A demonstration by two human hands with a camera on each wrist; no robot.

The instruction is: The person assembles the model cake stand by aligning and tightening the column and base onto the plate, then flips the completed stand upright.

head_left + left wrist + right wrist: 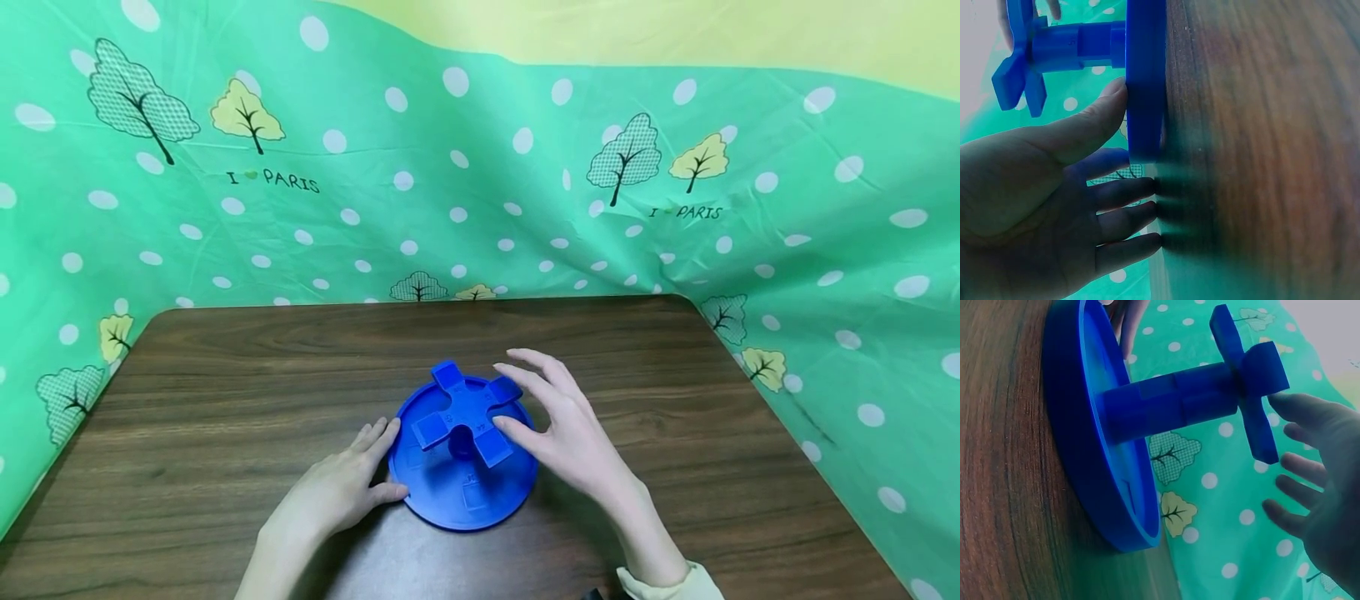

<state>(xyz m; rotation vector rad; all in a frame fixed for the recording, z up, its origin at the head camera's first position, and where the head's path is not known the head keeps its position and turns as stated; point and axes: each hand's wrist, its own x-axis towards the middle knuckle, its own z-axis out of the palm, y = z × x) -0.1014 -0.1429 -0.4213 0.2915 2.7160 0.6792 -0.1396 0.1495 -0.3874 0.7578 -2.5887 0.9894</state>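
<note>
A blue round base with a raised rim lies on the table. From its middle rises a blue post, topped by a four-armed cross piece. My left hand is at the base's left side, its thumb touching the rim and its other fingers stretched toward the tabletop. At the right of the cross piece is my right hand, fingers loosely bent and spread. Its thumb is close to one arm of the cross; whether they touch I cannot tell.
The brown wood-grain table carries the base near its front middle. Behind it and at both sides hangs a green cloth with white dots and printed trees. A small dark object shows at the bottom edge, near the right sleeve.
</note>
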